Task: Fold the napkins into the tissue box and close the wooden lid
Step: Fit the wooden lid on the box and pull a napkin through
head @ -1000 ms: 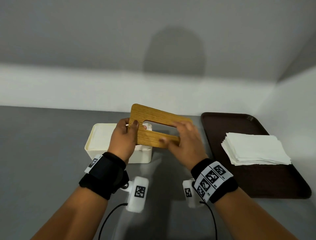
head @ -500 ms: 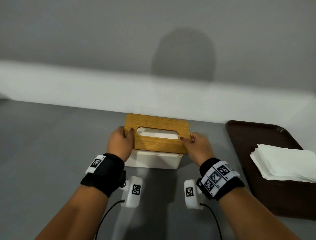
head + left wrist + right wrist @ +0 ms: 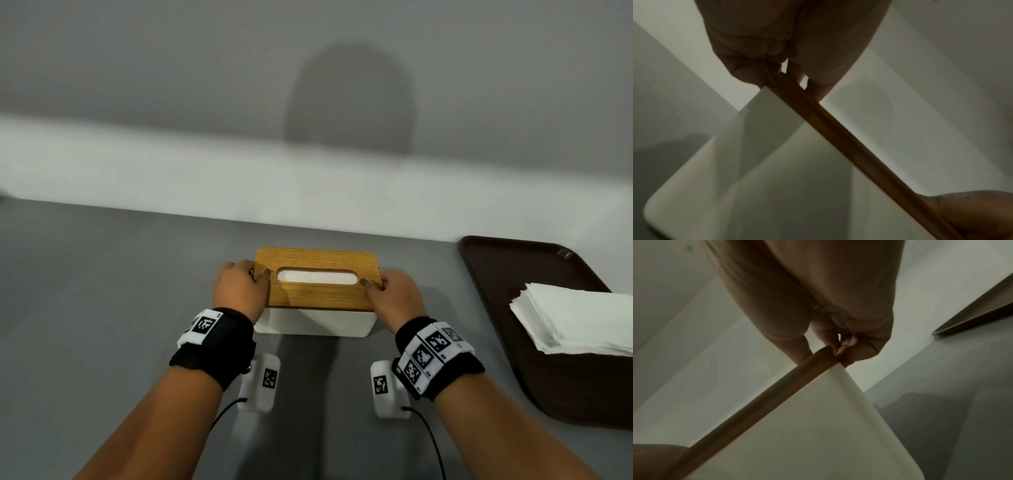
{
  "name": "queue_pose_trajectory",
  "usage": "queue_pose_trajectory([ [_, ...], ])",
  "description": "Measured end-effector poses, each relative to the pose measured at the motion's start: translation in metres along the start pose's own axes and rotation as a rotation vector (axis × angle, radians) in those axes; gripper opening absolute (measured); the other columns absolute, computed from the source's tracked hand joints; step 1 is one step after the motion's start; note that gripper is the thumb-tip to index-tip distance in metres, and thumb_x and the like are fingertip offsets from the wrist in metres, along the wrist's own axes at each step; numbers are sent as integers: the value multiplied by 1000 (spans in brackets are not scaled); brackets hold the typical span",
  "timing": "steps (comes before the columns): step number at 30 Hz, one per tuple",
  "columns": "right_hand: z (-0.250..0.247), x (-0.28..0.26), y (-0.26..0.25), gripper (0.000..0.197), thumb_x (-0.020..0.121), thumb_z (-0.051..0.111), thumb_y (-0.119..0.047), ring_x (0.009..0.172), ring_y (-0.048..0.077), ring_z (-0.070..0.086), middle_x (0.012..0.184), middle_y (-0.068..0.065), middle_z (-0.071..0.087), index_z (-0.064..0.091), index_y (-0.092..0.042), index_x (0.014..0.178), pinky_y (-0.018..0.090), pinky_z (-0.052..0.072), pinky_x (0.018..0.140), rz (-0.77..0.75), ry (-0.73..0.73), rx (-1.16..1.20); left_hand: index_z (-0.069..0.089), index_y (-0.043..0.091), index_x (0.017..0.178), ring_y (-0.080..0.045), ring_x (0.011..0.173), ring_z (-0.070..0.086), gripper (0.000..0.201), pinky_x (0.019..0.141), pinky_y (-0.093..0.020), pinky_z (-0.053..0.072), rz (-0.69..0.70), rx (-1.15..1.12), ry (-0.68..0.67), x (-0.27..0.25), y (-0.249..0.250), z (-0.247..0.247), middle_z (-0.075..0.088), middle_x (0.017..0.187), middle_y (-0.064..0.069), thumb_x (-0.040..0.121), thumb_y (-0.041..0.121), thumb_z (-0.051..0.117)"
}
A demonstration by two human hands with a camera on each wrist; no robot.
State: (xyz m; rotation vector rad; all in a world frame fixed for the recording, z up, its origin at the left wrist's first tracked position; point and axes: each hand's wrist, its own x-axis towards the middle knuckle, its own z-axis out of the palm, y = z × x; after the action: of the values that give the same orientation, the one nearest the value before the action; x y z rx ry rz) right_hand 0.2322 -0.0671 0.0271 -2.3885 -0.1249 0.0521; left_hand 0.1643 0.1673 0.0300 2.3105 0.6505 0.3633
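The wooden lid (image 3: 318, 294) with an oval slot lies flat on top of the white tissue box (image 3: 315, 323) at the table's middle. White napkin shows through the slot. My left hand (image 3: 239, 287) pinches the lid's left end, thumb on top. My right hand (image 3: 394, 294) pinches its right end the same way. In the left wrist view the lid's edge (image 3: 838, 134) runs along the box's rim (image 3: 756, 146), with my fingers (image 3: 748, 73) curled at its corner. In the right wrist view the lid's edge (image 3: 777, 389) sits on the box (image 3: 818, 426).
A dark brown tray (image 3: 513, 274) lies at the right and holds a stack of white napkins (image 3: 575, 318). A white wall base runs behind the grey table (image 3: 102, 291).
Both hands turned the tilted lid level and lowered it onto the box. Each hand now grips one end of the lid. The view shifted left, so the tray sits further right.
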Motion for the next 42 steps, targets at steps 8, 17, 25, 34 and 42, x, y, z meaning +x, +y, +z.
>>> queue_pose_trajectory([
  [8,9,-1,4,32,93,50,-45,79,21,58,96,8,58,61,-16,83,30,46,66,-42,58,-154,62,3,122,-34,98,59,37,85,-34,43,18,-39,-22,4,-10,7,57,112,-18,98,30,54],
  [17,23,-14,0,37,103,30,-33,92,28,57,109,13,54,51,-6,117,34,45,77,-10,71,-155,59,-2,113,-37,102,54,29,86,-38,40,-17,-73,59,2,-13,20,55,112,-21,102,20,43],
  [25,21,-12,4,41,102,34,-32,115,31,53,128,14,49,43,-8,135,36,44,90,-16,59,-153,40,2,141,-39,121,51,45,102,-47,42,-4,-71,83,-5,-12,21,53,131,-23,100,21,46],
  [34,18,6,-21,57,102,30,-42,151,26,5,163,8,14,25,-11,150,42,11,122,-267,-77,-418,22,13,153,-27,152,5,57,123,-42,7,302,389,-203,6,16,23,13,164,-9,104,41,23],
  [42,25,9,-10,68,99,14,-52,151,24,8,162,10,15,19,-10,152,33,1,121,-388,-156,-568,10,12,156,-22,153,1,60,122,-36,0,340,513,-309,5,17,29,6,165,-8,104,43,17],
])
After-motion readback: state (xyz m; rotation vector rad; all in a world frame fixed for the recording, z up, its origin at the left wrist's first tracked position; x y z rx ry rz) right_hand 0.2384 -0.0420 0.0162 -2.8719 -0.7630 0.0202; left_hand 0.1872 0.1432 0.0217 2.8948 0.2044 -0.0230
